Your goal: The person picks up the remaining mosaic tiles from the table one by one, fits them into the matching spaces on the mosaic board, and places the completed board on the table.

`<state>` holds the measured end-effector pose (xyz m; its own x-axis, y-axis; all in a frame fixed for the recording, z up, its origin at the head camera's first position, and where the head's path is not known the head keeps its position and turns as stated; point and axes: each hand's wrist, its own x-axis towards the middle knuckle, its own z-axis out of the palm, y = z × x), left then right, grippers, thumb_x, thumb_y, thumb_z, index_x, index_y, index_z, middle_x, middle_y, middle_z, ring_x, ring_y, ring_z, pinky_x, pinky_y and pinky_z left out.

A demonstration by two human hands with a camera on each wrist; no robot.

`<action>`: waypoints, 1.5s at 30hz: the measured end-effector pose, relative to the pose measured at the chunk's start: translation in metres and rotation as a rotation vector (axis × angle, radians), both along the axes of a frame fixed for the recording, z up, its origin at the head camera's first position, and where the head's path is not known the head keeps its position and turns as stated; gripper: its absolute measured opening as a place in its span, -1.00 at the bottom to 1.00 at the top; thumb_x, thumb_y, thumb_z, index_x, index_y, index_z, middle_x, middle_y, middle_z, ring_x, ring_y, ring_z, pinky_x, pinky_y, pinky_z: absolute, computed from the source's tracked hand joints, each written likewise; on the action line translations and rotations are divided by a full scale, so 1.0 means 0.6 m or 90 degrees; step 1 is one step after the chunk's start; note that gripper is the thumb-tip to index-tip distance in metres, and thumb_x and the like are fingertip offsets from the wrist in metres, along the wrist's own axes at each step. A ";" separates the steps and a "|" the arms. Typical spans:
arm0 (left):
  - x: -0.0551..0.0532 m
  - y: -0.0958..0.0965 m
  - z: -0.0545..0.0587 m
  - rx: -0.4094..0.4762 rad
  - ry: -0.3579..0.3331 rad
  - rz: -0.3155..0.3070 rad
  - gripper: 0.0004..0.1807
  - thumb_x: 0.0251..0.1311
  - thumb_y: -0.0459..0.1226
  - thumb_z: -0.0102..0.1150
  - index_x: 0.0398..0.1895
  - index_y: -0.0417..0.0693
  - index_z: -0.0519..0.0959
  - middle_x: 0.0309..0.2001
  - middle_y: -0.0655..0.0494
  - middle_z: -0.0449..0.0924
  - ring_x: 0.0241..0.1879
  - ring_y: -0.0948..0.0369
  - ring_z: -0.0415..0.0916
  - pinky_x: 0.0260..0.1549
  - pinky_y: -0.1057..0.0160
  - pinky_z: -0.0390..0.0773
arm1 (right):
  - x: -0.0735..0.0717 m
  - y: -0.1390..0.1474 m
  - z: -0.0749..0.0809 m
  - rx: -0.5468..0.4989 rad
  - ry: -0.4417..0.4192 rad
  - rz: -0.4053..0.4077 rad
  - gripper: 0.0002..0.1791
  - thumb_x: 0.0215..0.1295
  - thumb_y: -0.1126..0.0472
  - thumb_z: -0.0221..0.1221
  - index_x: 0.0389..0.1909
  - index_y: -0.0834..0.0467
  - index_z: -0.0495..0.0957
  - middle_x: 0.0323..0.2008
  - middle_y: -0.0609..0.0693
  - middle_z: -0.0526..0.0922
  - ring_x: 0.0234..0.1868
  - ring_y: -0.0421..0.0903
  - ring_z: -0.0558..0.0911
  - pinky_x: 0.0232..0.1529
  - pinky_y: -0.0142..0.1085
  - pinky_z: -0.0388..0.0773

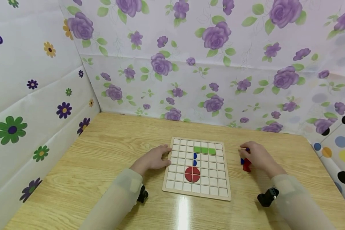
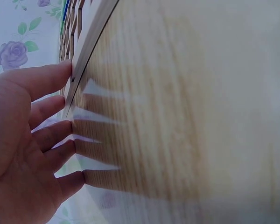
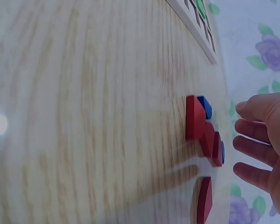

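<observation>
On the table lies a square wooden grid board [image 1: 201, 193]. Three green squares [image 1: 204, 150] sit in a row near its far side, two blue half-round pieces [image 1: 195, 156] below them, and red pieces forming a disc [image 1: 189, 170] nearer the front. My left hand [image 1: 155, 157] rests at the board's left edge, thumb and index fingertips at the rim, fingers spread. Beyond the right edge, my right hand [image 1: 257, 155] hovers over loose pieces, fingers slightly bent, nothing visible between them. The right wrist view shows several red pieces [image 3: 194, 119] and a blue piece [image 3: 205, 108] beneath its fingertips.
The wooden tabletop [image 1: 118, 137] extends around the board. A rose-patterned cloth [image 1: 187, 83] hangs at the back edge, and a flower-printed one [image 1: 40, 105] stands along the left. Dotted fabric [image 1: 340, 159] borders the right side. Small black cameras sit on both wrists.
</observation>
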<state>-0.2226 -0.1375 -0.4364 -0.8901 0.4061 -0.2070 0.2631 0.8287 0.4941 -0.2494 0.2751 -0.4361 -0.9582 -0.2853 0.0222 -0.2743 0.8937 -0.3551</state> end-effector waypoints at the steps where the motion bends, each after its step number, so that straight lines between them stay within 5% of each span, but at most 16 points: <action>1: 0.000 0.000 0.000 0.000 0.001 0.000 -0.35 0.25 -0.11 0.15 0.39 -0.06 0.27 0.45 -0.11 0.08 0.45 -0.04 0.02 0.38 -0.03 0.12 | -0.001 0.003 0.000 0.002 0.002 -0.002 -0.63 0.36 0.18 0.09 0.04 0.36 0.53 0.02 0.39 0.53 0.02 0.32 0.53 0.00 0.15 0.49; 35: 0.002 0.000 0.002 0.012 -0.013 0.015 -0.26 0.16 -0.04 0.24 0.40 0.01 0.25 0.47 -0.05 0.05 0.46 -0.02 -0.01 0.39 -0.04 0.11 | -0.033 0.043 -0.020 0.031 -0.042 -0.049 -0.69 0.36 0.28 0.05 0.03 0.33 0.57 -0.03 0.39 0.54 0.01 0.35 0.49 0.05 0.22 0.42; 45: 0.003 0.000 0.005 0.009 -0.010 0.016 -0.26 0.16 -0.04 0.23 0.40 0.02 0.26 0.47 -0.05 0.05 0.46 -0.01 -0.02 0.39 -0.04 0.10 | -0.030 0.037 -0.011 0.002 -0.060 -0.062 -0.79 0.34 0.28 0.09 -0.17 0.34 0.59 -0.24 0.26 0.59 -0.22 0.15 0.55 -0.15 0.04 0.50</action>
<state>-0.2208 -0.1374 -0.4335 -0.8965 0.3869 -0.2159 0.2347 0.8280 0.5092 -0.2675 0.2974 -0.4427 -0.9792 -0.1903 -0.0699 -0.1513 0.9155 -0.3727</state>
